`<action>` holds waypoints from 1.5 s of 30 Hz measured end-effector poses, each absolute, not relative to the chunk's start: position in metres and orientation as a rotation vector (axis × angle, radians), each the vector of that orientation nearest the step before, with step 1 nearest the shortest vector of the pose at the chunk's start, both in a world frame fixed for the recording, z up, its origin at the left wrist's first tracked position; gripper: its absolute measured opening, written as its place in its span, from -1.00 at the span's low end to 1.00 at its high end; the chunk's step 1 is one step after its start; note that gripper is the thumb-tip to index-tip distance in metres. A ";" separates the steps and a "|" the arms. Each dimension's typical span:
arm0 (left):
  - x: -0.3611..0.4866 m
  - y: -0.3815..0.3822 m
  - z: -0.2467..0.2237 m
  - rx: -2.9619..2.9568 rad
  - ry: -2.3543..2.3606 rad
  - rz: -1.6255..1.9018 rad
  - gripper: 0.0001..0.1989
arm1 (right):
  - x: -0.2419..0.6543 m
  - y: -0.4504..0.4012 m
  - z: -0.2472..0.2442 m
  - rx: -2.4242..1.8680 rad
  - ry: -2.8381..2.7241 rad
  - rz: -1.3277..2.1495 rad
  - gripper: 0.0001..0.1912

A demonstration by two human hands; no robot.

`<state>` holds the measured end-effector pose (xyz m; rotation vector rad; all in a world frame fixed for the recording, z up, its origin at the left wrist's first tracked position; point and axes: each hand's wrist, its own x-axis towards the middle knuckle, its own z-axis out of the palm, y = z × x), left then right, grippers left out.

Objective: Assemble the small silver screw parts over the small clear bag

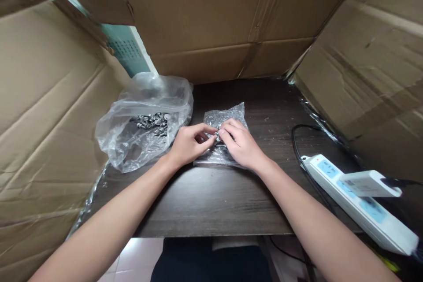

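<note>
Soft glare is cast on the table near its front edge; the cardboard around it is stretched and blurred outward.

Glossy plastic pouch, matt cardboard

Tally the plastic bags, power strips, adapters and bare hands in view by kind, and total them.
Clear plastic bags: 2 (large bag, small bag)
Power strip: 1
White adapter: 1
Bare hands: 2 (left hand, right hand)
Total: 6
The metal pieces in the large bag are too heaped to count.
</note>
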<state>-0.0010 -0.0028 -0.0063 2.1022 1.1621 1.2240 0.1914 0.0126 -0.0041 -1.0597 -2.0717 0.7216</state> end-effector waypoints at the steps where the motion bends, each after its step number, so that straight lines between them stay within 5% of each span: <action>1: -0.001 -0.003 -0.006 2.101 1.161 1.228 -0.87 | 0.192 0.013 -0.004 -1.058 -2.065 0.726 -0.71; 12: -0.004 -0.002 -0.009 2.118 1.181 1.221 -0.86 | 0.192 0.014 -0.005 -1.006 -2.018 0.704 -0.87; 19: -0.003 -0.003 -0.007 2.134 1.166 1.215 -0.86 | 0.191 0.014 -0.005 -1.028 -2.048 0.724 -0.71; 25: -0.004 -0.003 -0.008 2.127 1.154 1.227 -0.87 | 0.192 0.013 -0.004 -1.020 -2.030 0.712 -0.91; 31: -0.002 -0.003 -0.007 2.146 1.169 1.210 -0.88 | 0.191 0.014 -0.005 -1.033 -2.048 0.743 -0.70; 37: -0.003 -0.003 -0.006 2.126 1.167 1.224 -0.86 | 0.192 0.013 -0.003 -1.038 -2.028 0.732 -0.88; 45: -0.003 -0.003 -0.007 2.119 1.163 1.213 -0.87 | 0.190 0.014 -0.004 -1.036 -2.047 0.740 -0.69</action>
